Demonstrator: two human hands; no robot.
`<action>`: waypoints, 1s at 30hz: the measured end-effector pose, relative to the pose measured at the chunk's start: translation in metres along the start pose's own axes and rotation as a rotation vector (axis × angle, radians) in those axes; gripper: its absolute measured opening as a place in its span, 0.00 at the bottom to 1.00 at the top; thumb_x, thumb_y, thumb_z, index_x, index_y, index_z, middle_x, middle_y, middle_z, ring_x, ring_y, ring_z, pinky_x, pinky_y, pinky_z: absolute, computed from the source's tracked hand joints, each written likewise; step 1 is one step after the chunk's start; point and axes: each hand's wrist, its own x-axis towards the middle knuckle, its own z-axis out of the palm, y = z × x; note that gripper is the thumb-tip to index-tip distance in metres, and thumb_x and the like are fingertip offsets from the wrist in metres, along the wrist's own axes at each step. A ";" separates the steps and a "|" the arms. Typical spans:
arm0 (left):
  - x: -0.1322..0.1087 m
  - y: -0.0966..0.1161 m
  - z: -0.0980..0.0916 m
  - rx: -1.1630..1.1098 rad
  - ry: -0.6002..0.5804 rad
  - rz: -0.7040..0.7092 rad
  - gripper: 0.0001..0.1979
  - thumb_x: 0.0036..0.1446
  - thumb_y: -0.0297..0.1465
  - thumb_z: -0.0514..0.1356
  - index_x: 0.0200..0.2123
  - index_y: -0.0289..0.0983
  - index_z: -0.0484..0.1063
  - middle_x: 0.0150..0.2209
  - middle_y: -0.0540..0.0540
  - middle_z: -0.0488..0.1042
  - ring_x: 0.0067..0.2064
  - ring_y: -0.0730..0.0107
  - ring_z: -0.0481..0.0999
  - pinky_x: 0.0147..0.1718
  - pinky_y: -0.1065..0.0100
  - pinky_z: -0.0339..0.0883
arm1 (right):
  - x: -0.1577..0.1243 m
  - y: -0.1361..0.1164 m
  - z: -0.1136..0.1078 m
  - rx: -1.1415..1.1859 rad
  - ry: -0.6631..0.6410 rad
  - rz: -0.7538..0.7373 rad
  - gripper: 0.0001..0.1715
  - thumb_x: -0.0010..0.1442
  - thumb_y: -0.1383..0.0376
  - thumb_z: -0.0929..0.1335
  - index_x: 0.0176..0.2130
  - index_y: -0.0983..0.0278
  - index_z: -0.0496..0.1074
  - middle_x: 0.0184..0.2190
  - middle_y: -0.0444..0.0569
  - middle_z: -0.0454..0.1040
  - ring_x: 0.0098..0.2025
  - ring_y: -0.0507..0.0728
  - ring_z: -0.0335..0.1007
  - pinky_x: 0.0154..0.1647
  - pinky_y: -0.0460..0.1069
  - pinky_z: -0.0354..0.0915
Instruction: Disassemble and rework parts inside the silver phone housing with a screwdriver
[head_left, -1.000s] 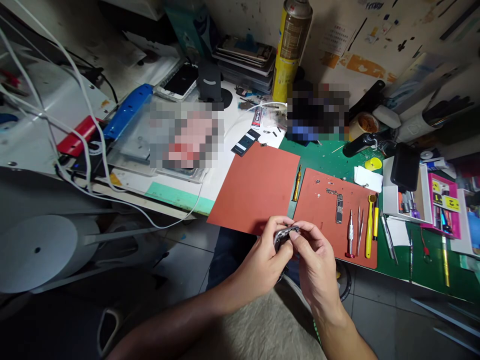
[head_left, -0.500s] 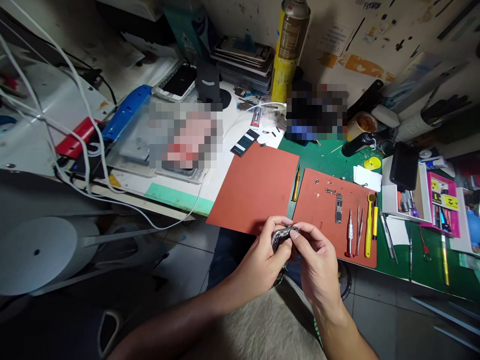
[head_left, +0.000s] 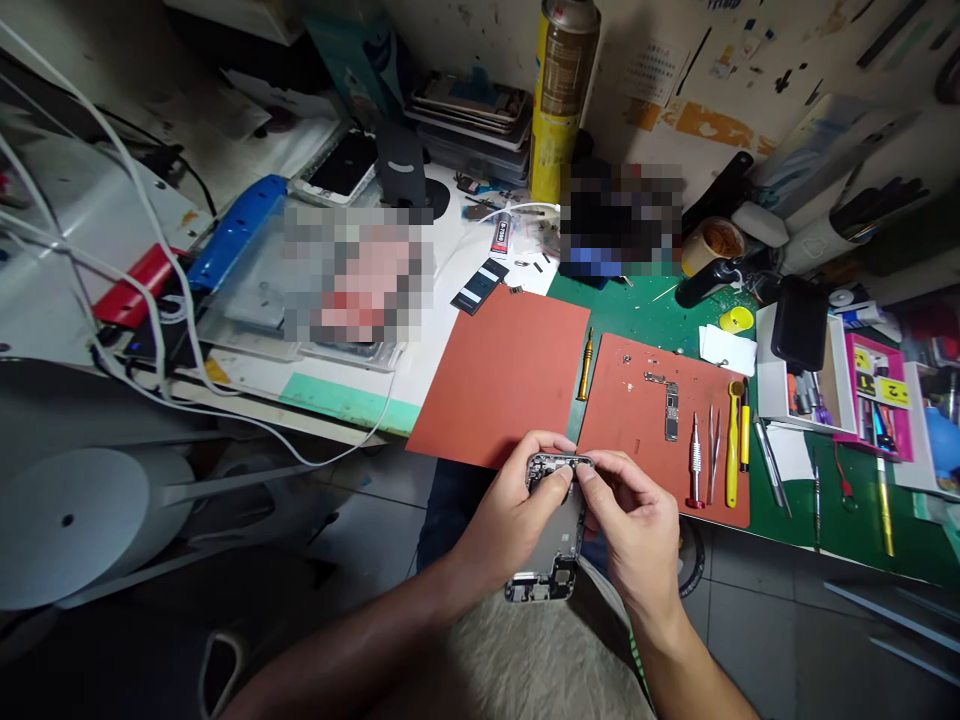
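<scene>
An opened phone housing point(head_left: 552, 545) with its inside facing up sits in my two hands, above my lap at the front edge of the bench. My left hand point(head_left: 508, 515) grips its left side, the thumb pressed on the inside near the top. My right hand point(head_left: 636, 508) is closed at the upper right corner, thumb and fingertips on the rim; whether a small part is pinched there is hidden. On the right red mat lie a logic board point(head_left: 671, 410), a screwdriver point(head_left: 696, 460), tweezers point(head_left: 713, 455) and a yellow brush point(head_left: 733, 440).
Beyond my hands lies another red mat point(head_left: 510, 380), with a gold screwdriver point(head_left: 586, 365) beside it. A phone battery point(head_left: 478, 287) rests at its far corner. A spray can point(head_left: 562, 100) stands at the back. White cables point(head_left: 157, 300) hang at left; a parts box point(head_left: 810, 400) stands right.
The phone housing has tilted so that its inside now faces me, where before mostly its top edge showed. Both hands keep hold near its top. The view has shifted slightly.
</scene>
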 end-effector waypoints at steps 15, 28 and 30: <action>0.001 0.005 0.002 0.124 0.014 0.000 0.14 0.61 0.40 0.62 0.47 0.40 0.73 0.41 0.49 0.77 0.40 0.65 0.76 0.41 0.66 0.72 | -0.001 -0.001 0.000 -0.160 0.042 -0.185 0.11 0.67 0.54 0.75 0.42 0.58 0.84 0.37 0.47 0.80 0.38 0.55 0.77 0.46 0.53 0.78; 0.001 0.006 0.002 0.094 -0.014 -0.025 0.15 0.61 0.42 0.63 0.47 0.40 0.72 0.41 0.48 0.78 0.42 0.63 0.79 0.41 0.66 0.72 | -0.001 -0.002 -0.002 -0.147 0.015 -0.171 0.11 0.67 0.54 0.76 0.42 0.57 0.84 0.38 0.46 0.80 0.38 0.55 0.77 0.45 0.52 0.77; 0.001 0.006 0.002 0.098 -0.011 -0.014 0.15 0.61 0.41 0.63 0.47 0.40 0.72 0.41 0.48 0.78 0.41 0.63 0.79 0.40 0.66 0.73 | -0.001 -0.002 -0.002 -0.148 0.021 -0.164 0.11 0.67 0.54 0.76 0.42 0.57 0.84 0.38 0.46 0.80 0.38 0.55 0.77 0.45 0.52 0.77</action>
